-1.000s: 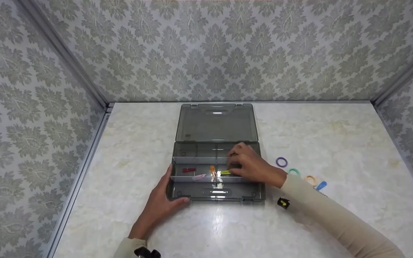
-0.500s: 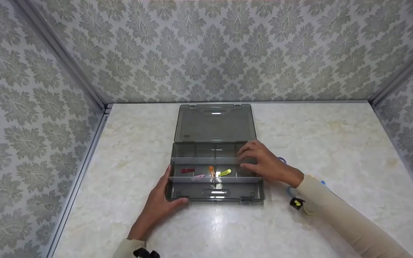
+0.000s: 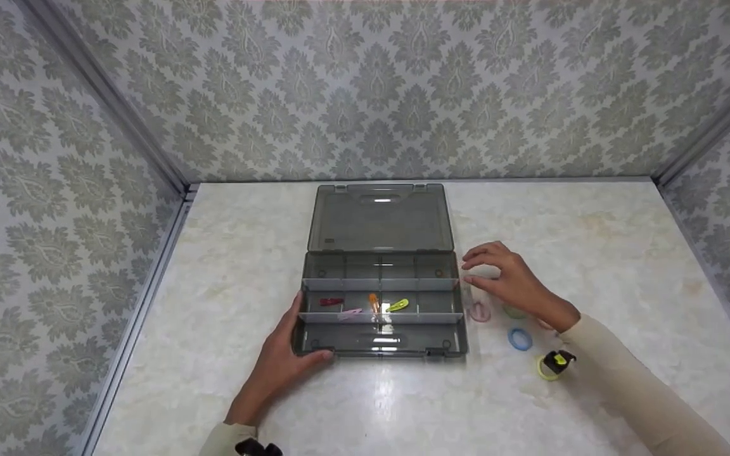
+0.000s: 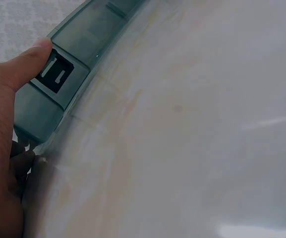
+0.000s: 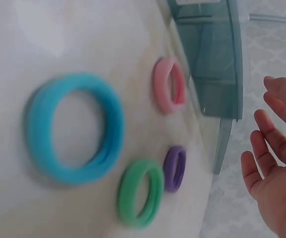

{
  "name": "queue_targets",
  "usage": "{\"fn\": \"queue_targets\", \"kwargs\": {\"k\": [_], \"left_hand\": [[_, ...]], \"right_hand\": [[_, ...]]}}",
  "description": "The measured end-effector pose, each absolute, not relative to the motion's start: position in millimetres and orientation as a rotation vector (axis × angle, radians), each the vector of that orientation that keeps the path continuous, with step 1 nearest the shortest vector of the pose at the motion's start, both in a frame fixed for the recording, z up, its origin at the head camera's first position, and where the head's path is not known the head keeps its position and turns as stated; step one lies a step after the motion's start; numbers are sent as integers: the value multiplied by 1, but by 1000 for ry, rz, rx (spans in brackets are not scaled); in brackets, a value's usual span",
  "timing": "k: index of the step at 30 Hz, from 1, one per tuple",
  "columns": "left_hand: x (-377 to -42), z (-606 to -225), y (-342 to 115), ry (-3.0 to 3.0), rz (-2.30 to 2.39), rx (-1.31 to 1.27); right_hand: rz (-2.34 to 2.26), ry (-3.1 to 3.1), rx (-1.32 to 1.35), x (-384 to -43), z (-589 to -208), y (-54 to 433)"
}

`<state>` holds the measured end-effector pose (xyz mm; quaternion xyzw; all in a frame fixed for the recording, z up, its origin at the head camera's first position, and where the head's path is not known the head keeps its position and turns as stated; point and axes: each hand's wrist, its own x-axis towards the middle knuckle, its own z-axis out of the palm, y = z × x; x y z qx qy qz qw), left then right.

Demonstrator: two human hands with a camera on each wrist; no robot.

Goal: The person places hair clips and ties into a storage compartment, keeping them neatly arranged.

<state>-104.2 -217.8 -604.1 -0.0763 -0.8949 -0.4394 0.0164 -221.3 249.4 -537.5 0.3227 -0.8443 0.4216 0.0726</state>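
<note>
A grey see-through organizer box [image 3: 381,339] lies with its lid [image 3: 381,221] folded back. Its middle row holds small snap hair clips: red [image 3: 332,302], pink [image 3: 350,313], orange [image 3: 374,301] and yellow-green [image 3: 398,306]. My left hand [image 3: 286,354] grips the box's front left corner, the thumb on the front wall by the black latch [image 4: 56,72]. Just right of the box, my right hand [image 3: 517,282] hovers with loosely bent, spread fingers, nothing visible between them. Below it lie hair ties: pink [image 5: 168,85], purple [image 5: 175,168], green [image 5: 140,193] and blue [image 5: 76,129].
A yellow hair tie [image 3: 545,370] lies partly under the black strap device [image 3: 558,361] at my right wrist. Thin dividers [image 3: 381,316] split the box into long rows. Patterned walls [image 3: 377,82] enclose the marbled table [image 3: 244,240] at the back and sides.
My right hand has drawn back from the box's middle row to the right, over the table. The yellow-green clip stays in the box. My left hand keeps its place.
</note>
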Motion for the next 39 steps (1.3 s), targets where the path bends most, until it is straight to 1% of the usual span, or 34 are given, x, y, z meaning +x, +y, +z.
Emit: {"fn": "queue_targets", "kwargs": {"k": [10,18,26,39], "left_hand": [[-104,-603,-219,-2787,-1390,-224],[-105,-602,-219,-2795,-1405,-213],[-104,-602,-220,-2773,-1422,-242],[-104,-604,-220,-2762,-1398,-260]], "right_hand": [[1416,-2578,765,-217,-546,289],[1391,-2633,611,-209,-555,317],[1386,-2655,484,-192,-564,342],[1272,-2707,259,-149,-576,367]]}}
